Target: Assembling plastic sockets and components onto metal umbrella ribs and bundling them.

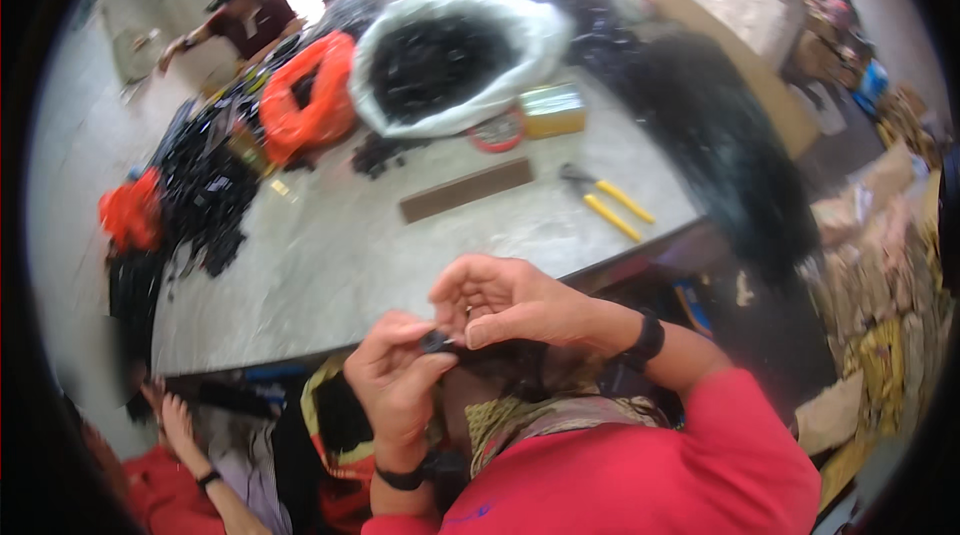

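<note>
A small black piece (434, 341), too small to name more exactly, is pinched between the thumb and fingers of my left hand (392, 375). My right hand (510, 305) is close beside it, thumb tip by the piece and fingers curled; whether it grips anything I cannot make out. Both hands are over the near edge of the table (330, 275). Beyond them lie a flat brown bar (466, 191) and pliers with yellow handles (612, 205).
A white sack (545, 35) holds many black pieces. Around it are an orange bag (310, 115), a yellowish box (553, 112), a red-and-white tin (497, 131) and heaps of black parts (205, 180). One person (255, 20) sits across the table; another person's hand (178, 423) is at my left.
</note>
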A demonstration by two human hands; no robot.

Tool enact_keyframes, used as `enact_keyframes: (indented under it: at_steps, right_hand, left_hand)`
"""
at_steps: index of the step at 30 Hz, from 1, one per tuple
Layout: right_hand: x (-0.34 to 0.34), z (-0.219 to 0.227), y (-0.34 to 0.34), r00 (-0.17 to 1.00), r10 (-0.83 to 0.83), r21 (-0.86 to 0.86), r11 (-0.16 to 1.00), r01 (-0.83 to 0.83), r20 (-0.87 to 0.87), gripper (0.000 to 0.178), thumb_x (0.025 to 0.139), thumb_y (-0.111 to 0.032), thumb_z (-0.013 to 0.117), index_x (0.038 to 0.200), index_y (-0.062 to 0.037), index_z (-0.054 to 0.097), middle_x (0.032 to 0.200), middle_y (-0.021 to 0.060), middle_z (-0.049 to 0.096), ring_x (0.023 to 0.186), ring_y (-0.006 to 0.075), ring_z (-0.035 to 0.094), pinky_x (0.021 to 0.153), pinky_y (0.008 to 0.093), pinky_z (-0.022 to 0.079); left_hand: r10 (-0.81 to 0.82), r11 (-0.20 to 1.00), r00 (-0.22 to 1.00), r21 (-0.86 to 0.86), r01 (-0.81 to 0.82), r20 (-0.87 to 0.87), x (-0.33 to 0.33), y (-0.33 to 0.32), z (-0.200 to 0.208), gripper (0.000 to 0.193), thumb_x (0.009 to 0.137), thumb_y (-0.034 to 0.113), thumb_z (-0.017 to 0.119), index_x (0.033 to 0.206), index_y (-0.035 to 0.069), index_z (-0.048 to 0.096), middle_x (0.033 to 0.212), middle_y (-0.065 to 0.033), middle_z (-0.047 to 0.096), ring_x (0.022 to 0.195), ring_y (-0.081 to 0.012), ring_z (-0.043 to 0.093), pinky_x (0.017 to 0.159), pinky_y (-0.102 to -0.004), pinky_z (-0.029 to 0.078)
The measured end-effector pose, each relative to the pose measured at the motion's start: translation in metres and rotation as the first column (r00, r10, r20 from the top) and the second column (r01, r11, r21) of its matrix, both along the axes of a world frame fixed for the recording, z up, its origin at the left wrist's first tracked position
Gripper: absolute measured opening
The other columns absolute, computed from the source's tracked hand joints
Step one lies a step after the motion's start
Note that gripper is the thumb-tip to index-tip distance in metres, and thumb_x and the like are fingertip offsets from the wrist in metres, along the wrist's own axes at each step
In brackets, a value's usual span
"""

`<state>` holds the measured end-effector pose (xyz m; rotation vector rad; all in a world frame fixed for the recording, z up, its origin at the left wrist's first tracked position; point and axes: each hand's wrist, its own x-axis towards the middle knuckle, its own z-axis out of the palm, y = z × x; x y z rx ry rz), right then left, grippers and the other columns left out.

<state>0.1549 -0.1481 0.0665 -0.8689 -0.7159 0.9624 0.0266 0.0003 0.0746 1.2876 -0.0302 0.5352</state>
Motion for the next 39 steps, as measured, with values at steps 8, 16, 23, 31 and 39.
enact_keyframes:
  at_steps: [8, 16, 23, 31, 39]
  right_hand:
    - [0.091, -0.076, -0.091, -0.235, 0.239, 0.177, 0.24, 0.955, 0.942, 0.05, 0.077, -0.044, 0.077, 0.102, -0.0026, 0.064, 0.1, 0.0103, 0.059, 0.095, 0.0272, 0.058, 0.073, 0.0398, 0.047]
    - [0.103, -0.107, -0.121, -0.151, 0.234, 0.12, 0.138, 0.983, 0.961, 0.045, 0.084, -0.049, 0.068, 0.089, -0.0041, 0.066, 0.09, 0.01, 0.057, 0.088, 0.025, 0.057, 0.069, 0.0363, 0.047]
    - [0.047, 0.019, -0.11, 0.955, -0.276, -0.275, 0.931, 0.239, -0.107, 0.041, 0.099, -0.034, 0.053, 0.115, 0.0033, 0.057, 0.078, 0.0051, 0.062, 0.066, 0.0111, 0.062, 0.054, 0.0261, 0.051]
    - [0.015, 0.055, -0.091, 0.862, 0.392, -0.494, 0.846, -0.201, 0.321, 0.037, 0.101, -0.029, 0.054, 0.123, -0.0003, 0.051, 0.078, 0.0049, 0.062, 0.067, 0.0118, 0.062, 0.061, 0.0272, 0.052]
    - [0.0, 0.105, -0.085, 0.739, 0.533, -0.789, 0.614, -0.002, 0.413, 0.037, 0.102, -0.034, 0.05, 0.117, -0.0007, 0.047, 0.076, 0.0102, 0.065, 0.066, 0.0208, 0.067, 0.063, 0.0345, 0.052]
  left_hand:
    - [0.032, 0.999, 0.999, 0.028, -0.033, 0.023, 0.0, 0.009, -0.013, 0.027, 0.077, -0.006, 0.065, 0.102, 0.001, 0.059, 0.091, -0.0126, 0.056, 0.078, -0.0264, 0.063, 0.073, -0.0401, 0.056]
    - [-0.1, 0.994, 0.995, 0.05, 0.099, 0.015, 0.001, 0.004, -0.006, 0.024, 0.087, -0.007, 0.062, 0.111, -0.005, 0.059, 0.097, -0.0196, 0.067, 0.087, -0.0251, 0.066, 0.081, -0.0354, 0.055]
    - [-0.097, 0.995, 0.995, -0.004, 0.097, 0.014, 0.003, 0.01, -0.015, 0.024, 0.087, -0.008, 0.062, 0.111, -0.006, 0.059, 0.098, -0.0202, 0.066, 0.087, -0.0268, 0.066, 0.08, -0.0383, 0.056]
    - [0.092, 0.995, 0.996, 0.044, -0.092, -0.006, -0.006, 0.019, -0.021, 0.028, 0.082, -0.002, 0.063, 0.109, 0.0, 0.059, 0.093, -0.0138, 0.06, 0.08, -0.026, 0.064, 0.074, -0.0381, 0.055]
    - [-0.081, 0.993, 0.997, -0.084, 0.081, -0.001, 0.008, 0.007, -0.011, 0.032, 0.073, -0.015, 0.064, 0.104, -0.004, 0.063, 0.093, -0.0164, 0.063, 0.082, -0.0311, 0.067, 0.079, -0.0402, 0.054]
